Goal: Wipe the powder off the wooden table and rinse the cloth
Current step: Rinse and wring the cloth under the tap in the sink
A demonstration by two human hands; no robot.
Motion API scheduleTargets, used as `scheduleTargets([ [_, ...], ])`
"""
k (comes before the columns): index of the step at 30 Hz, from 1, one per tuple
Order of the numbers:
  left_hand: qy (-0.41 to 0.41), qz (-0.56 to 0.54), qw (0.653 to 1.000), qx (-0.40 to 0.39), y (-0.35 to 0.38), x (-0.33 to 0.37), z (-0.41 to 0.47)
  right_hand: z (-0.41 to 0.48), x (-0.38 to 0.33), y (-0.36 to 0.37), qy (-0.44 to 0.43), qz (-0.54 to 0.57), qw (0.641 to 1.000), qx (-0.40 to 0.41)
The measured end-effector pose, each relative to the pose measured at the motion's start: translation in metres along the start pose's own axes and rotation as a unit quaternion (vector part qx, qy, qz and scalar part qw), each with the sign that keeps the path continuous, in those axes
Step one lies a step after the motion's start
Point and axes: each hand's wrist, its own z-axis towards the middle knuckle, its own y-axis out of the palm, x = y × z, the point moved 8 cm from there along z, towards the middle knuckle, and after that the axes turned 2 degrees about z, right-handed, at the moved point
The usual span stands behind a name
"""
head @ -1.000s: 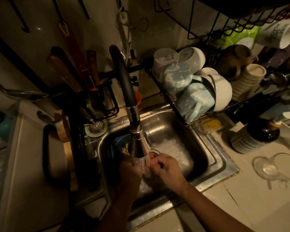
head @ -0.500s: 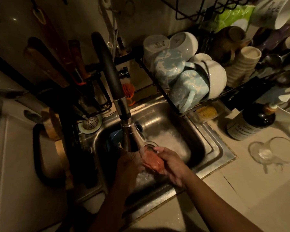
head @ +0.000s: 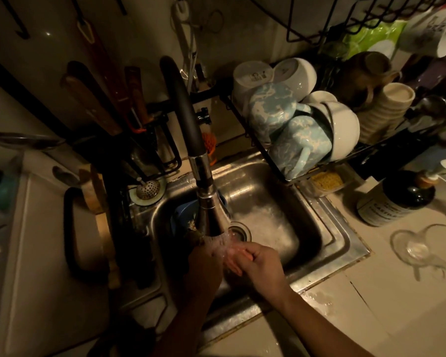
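Observation:
A small pink cloth (head: 234, 253) is bunched between both my hands, directly under the stream of water running from the dark pull-down tap (head: 209, 215). My left hand (head: 204, 266) grips its left side and is in shadow. My right hand (head: 262, 266) is closed on its right side. Both hands are over the steel sink (head: 327, 243), just in front of the drain (head: 238, 231). Most of the cloth is hidden by my fingers and the spray. No wooden table is in view.
A dish rack with blue mugs (head: 291, 140) and white bowls overhangs the sink's back right. A dark bottle (head: 394, 199) and an upturned glass (head: 417, 248) stand on the right counter. Knives and a strainer (head: 147, 190) sit at the left, and a blue bowl (head: 183, 215) lies in the sink.
My hands have closed together again over the cloth under the tap; half a second ago my right hand held more of the pink cloth exposed. The view shifted slightly.

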Motion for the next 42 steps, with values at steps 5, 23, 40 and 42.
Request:
scheduleTargets([
  [5, -0.028, -0.245, 0.969, -0.028, -0.002, 0.031, -0.017, 0.017, -0.005, -0.017, -0.024, -0.105, 0.994, 0.036],
  [23, -0.126, -0.452, 0.882, 0.052, -0.006, 0.025, -0.006, 0.011, -0.027, 0.019, -0.159, -0.282, 0.945, -0.046],
  [40, -0.013, -0.481, 0.876, -0.028, -0.029, 0.049, -0.007, 0.013, -0.001, -0.009, 0.103, 0.055, 0.993, 0.007],
  [42, -0.033, -0.466, 0.884, -0.019, -0.027, 0.040, -0.005, 0.003, 0.007, 0.000, 0.189, 0.200, 0.961, -0.028],
])
